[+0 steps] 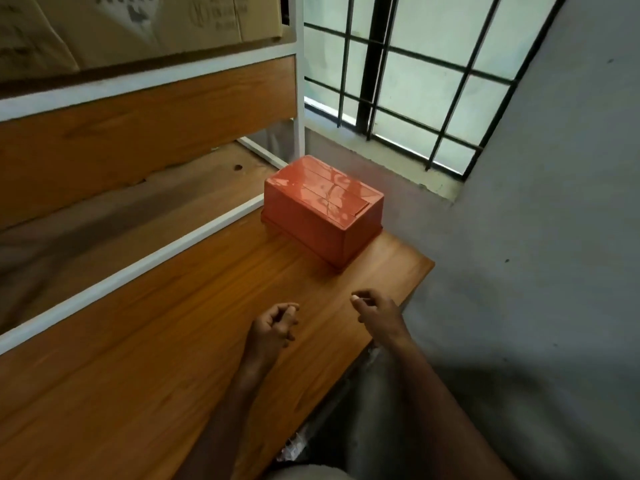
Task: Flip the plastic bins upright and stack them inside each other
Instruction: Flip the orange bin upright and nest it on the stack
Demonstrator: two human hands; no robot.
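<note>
over wooden table [145,358], left hand [272,329] and right hand [379,311] loosely curled, empty, upturned red bin [322,209] untouched

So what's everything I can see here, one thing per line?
Plastic bin: one in view, orange-red, upside down at the far end of the table, below the window.
Table: one, brown wood.
Shelf frame: one, white metal with wooden boards, left of the table.
Cardboard boxes: at least two, tan, on the upper shelf.
Window: one, black bars, frosted panes, behind the bin.
Wall: grey, to the right.
Left hand: loosely curled, empty, above the table.
Right hand: loosely curled, empty, above the table's right edge.
</note>
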